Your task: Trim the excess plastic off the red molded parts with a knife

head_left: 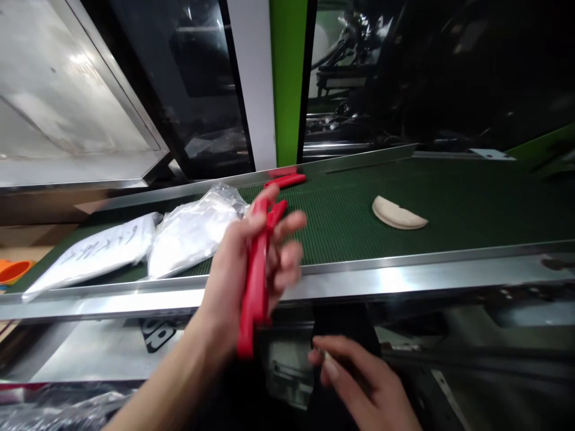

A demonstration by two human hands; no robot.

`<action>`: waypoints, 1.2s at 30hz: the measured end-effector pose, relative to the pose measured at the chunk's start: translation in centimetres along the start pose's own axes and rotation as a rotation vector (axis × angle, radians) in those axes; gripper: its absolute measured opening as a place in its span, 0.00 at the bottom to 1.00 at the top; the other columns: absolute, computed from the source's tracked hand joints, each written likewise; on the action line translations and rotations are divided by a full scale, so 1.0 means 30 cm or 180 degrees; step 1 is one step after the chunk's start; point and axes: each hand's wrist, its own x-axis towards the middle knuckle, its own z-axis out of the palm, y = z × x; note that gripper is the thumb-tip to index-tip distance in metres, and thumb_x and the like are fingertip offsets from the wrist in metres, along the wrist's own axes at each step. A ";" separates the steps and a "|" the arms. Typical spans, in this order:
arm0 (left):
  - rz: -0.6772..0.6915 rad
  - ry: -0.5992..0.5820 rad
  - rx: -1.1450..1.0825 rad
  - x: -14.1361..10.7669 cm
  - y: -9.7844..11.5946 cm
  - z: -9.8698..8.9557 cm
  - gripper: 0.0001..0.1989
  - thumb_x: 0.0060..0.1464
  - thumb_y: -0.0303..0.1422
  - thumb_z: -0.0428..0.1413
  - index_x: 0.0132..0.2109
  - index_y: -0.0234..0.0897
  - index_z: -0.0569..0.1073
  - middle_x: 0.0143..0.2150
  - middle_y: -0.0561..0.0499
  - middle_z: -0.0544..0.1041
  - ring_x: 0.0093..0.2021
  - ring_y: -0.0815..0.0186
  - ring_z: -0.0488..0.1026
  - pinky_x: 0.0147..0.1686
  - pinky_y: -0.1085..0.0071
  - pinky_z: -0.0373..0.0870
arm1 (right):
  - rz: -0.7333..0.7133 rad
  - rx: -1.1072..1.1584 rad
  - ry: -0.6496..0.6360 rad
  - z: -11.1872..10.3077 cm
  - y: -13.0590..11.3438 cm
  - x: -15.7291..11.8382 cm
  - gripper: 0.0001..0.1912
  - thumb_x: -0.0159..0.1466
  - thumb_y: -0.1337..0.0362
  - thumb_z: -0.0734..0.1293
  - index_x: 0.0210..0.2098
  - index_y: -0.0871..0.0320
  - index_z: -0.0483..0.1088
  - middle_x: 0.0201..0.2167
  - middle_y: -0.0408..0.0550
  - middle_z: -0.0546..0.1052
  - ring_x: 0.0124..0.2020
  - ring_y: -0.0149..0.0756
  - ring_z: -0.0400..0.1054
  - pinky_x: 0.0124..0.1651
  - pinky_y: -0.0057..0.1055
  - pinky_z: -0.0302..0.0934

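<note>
My left hand [227, 266] is wrapped around long, narrow red plastic parts [257, 275], at least two, held lengthwise over the front rail of a green conveyor belt [336, 221]. Below the rail, my right hand [363, 383] has thumb and forefinger pinched together; a small thing may be between them, but it is too blurred to name. Another red plastic part [290, 180] lies on the belt near its back edge, just beyond my left fingers. A pale, half-round piece [399, 214] rests on the belt farther right.
Two white plastic bags [193, 230] [99, 248] lie on the belt's left side, one with handwriting. An orange container [15, 271] stands at far left. A metal rail [404, 278] edges the belt. Behind rise machine windows and a green post [288, 84].
</note>
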 end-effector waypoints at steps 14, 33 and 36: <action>-0.0762 0.0775 -0.0786 -0.460 -0.277 -0.252 0.16 0.61 0.43 0.48 0.40 0.35 0.72 0.29 0.47 0.72 0.18 0.73 0.60 0.15 0.81 0.55 | 0.0409 0.0652 -0.0189 0.061 0.008 0.034 0.13 0.68 0.57 0.66 0.51 0.51 0.71 0.43 0.46 0.78 0.35 0.27 0.72 0.39 0.22 0.69; -0.0552 0.1069 -0.0370 -0.511 -0.251 -0.174 0.08 0.65 0.34 0.44 0.45 0.38 0.66 0.37 0.49 0.73 0.22 0.74 0.63 0.19 0.81 0.58 | -0.2377 -0.1693 -0.0936 0.048 -0.170 0.079 0.21 0.63 0.82 0.62 0.54 0.64 0.69 0.47 0.54 0.73 0.47 0.38 0.67 0.47 0.40 0.64; -0.0559 0.1087 -0.0408 -0.517 -0.242 -0.171 0.09 0.65 0.34 0.44 0.45 0.38 0.66 0.37 0.49 0.73 0.22 0.74 0.62 0.19 0.81 0.57 | -0.2392 -0.1652 -0.0921 0.054 -0.172 0.074 0.21 0.62 0.82 0.63 0.53 0.66 0.70 0.47 0.55 0.73 0.48 0.39 0.67 0.47 0.41 0.64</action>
